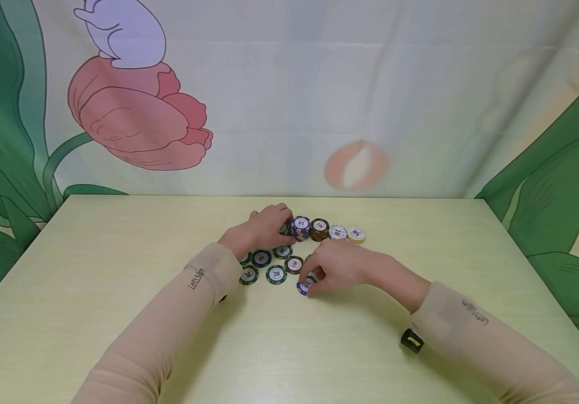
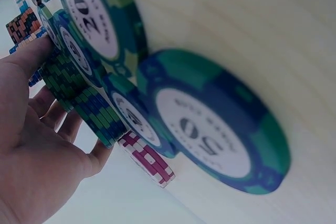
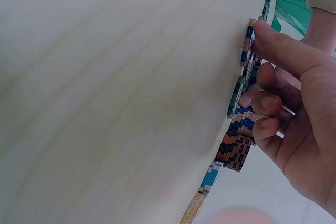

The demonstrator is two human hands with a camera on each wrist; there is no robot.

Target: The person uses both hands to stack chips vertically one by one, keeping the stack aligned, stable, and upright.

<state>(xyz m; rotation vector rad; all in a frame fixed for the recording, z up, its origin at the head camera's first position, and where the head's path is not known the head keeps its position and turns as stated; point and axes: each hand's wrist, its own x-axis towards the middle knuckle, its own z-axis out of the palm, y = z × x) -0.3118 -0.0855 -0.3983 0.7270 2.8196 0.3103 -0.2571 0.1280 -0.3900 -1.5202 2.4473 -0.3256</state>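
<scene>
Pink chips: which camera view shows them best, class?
The left wrist view, where the pink chips show their edges clearly. I cannot make them out in the head or right wrist view.

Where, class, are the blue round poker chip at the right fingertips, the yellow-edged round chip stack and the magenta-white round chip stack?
Blue chip (image 1: 306,285), head view: pale face.
Yellow-edged stack (image 1: 356,234), head view: top face.
Magenta-white stack (image 2: 149,160), left wrist view: side edge.

The near tabletop offers passage; chip stacks block mid-rear, some seemingly hidden by the left hand.
</scene>
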